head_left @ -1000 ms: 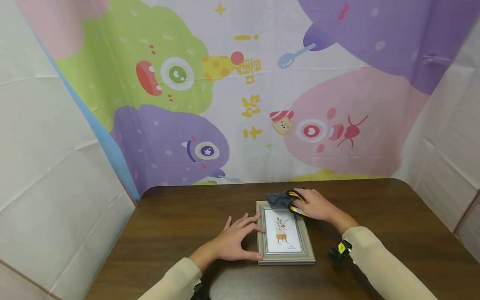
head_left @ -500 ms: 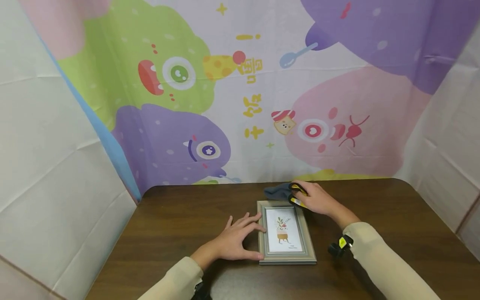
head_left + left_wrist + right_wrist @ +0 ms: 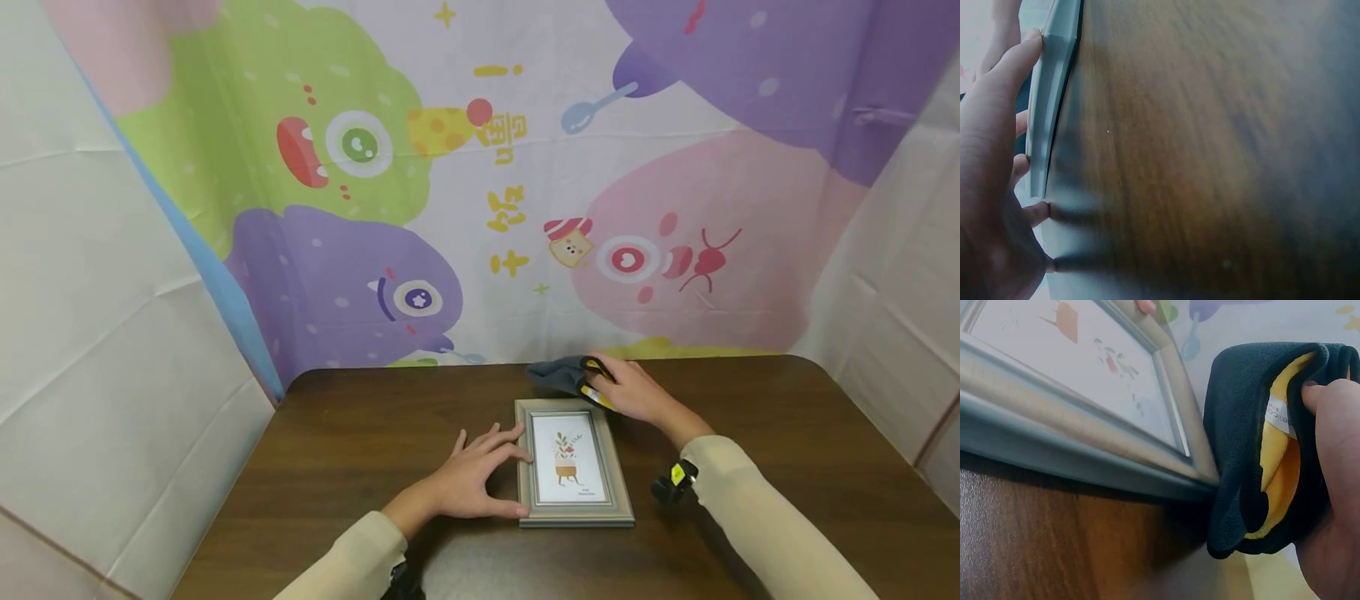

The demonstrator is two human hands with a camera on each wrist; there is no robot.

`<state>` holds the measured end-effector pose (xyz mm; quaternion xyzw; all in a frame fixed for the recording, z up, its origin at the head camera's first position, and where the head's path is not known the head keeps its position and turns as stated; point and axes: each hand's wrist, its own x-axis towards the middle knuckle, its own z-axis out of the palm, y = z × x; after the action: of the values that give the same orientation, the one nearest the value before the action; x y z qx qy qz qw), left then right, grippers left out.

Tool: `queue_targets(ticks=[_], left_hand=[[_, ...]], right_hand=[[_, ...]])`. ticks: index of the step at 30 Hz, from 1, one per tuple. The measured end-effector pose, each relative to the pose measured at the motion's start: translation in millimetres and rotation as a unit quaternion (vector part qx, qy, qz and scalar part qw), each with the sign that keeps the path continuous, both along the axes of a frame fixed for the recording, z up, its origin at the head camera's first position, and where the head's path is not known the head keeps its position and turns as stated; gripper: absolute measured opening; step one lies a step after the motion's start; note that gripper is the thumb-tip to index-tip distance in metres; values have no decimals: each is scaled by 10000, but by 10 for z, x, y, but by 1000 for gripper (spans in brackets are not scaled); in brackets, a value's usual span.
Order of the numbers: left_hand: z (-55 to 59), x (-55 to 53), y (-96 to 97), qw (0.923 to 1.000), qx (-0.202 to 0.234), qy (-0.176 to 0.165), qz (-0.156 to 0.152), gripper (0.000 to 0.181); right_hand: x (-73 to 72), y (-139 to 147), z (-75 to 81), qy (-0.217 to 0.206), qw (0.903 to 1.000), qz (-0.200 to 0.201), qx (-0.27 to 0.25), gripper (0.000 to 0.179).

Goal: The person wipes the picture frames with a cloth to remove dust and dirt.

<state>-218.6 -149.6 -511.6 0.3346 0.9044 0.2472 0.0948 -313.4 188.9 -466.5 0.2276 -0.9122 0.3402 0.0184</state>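
Observation:
On the table lies a picture frame (image 3: 577,516), face up, with a printed potted plant in it. My left hand (image 3: 476,477) has its fingers spread, with thumb and some fingertips touching the frame's left side; the left wrist view shows the thumb on the frame's corner (image 3: 1060,40). My right hand (image 3: 632,392) grips a folded dark grey cloth (image 3: 557,375) with a yellow inner side and a white label. The cloth is just beyond the frame's far edge. In the right wrist view the thumb presses into the cloth's fold (image 3: 1235,419); the other fingers are mostly hidden.
The dark wooden table (image 3: 352,450) has rounded far corners. A cartoon-printed curtain (image 3: 517,317) hangs behind it, and pale sheets (image 3: 112,333) hang at both sides. A black wrist device (image 3: 672,483) is strapped below the right sleeve.
My right hand has moved the cloth off the frame's top border and away toward the table's far edge. The left hand and the frame keep their places.

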Motion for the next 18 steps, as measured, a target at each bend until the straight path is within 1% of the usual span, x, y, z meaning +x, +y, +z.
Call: queue_targets(ticks=[2, 6, 8, 13, 18], left_hand=[[6, 1, 0, 10000, -7, -3, 2, 69], [7, -2, 0, 10000, -12, -3, -3, 69], [7, -3, 1, 10000, -10, 2, -1, 69], [20, 4, 4, 10000, 0, -29, -2, 68], [37, 12, 4, 10000, 18, -53, -9, 68]], right_hand=[[-15, 3, -37, -108, 9999, -24, 16, 33], [-43, -5, -119, -130, 9999, -111, -1, 27], [-55, -15, -151, -134, 9998, -159, -20, 27], [-70, -52, -213, -152, 9997, -211, -43, 35], [-56, -80, -237, -121, 9994, -302, -118, 35]])
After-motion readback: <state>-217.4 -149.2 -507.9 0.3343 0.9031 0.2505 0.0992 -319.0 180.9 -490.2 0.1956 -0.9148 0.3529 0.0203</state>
